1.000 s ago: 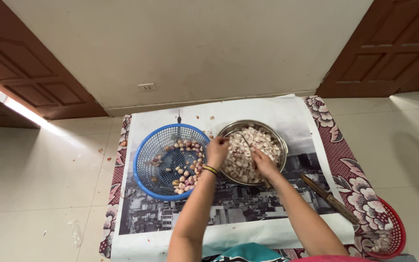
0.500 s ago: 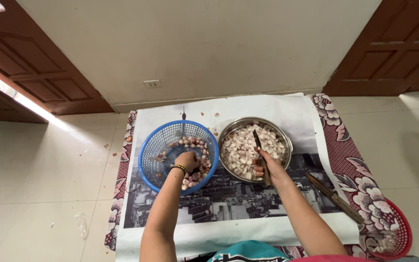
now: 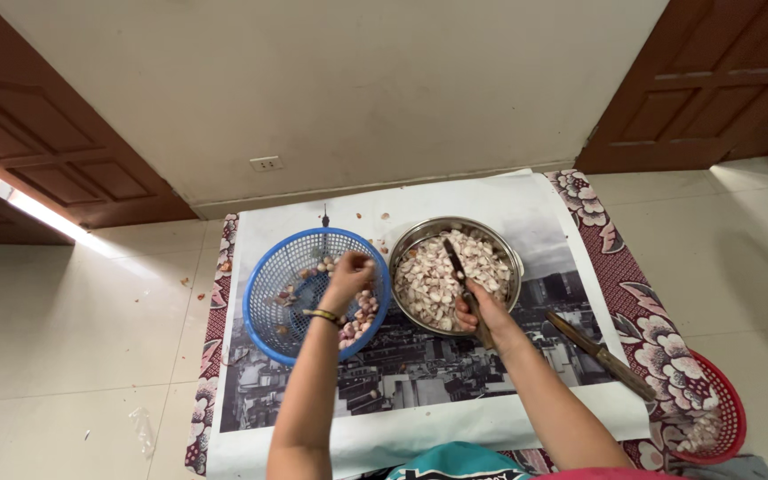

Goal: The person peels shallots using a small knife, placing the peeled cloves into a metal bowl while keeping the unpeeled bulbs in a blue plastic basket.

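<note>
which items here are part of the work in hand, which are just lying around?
In use:
left hand reaching into blue basket of unpeeled bulbs
right hand with a grip on small knife
steel bowl of peeled pieces

Lying about:
second knife on printed sheet
red basket
floral mat

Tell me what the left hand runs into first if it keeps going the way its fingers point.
Most likely the small reddish bulbs in the blue basket: the left hand reaches down into it, fingers curled just above them. Its depth is hard to judge.
</note>
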